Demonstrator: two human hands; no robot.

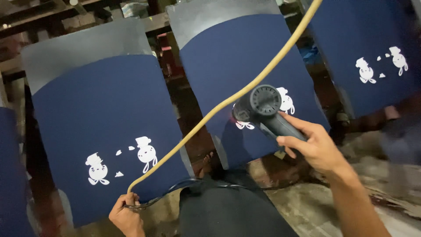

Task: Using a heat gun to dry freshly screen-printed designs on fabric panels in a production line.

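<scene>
My right hand grips the handle of a dark heat gun, its barrel pointed down at the white printed figures on the middle navy cloth panel. My left hand, low at the bottom edge, is closed around a tan hose and a thin black cord. The hose runs up from that hand diagonally across the view to the top right. Just above the left hand lies the left navy cloth panel with white cartoon figures printed near its lower edge.
A third navy panel with the same white print sits at the right. All panels rest on grey boards. A bare foot shows in the gap between the left and middle boards. Paint-stained floor lies lower right.
</scene>
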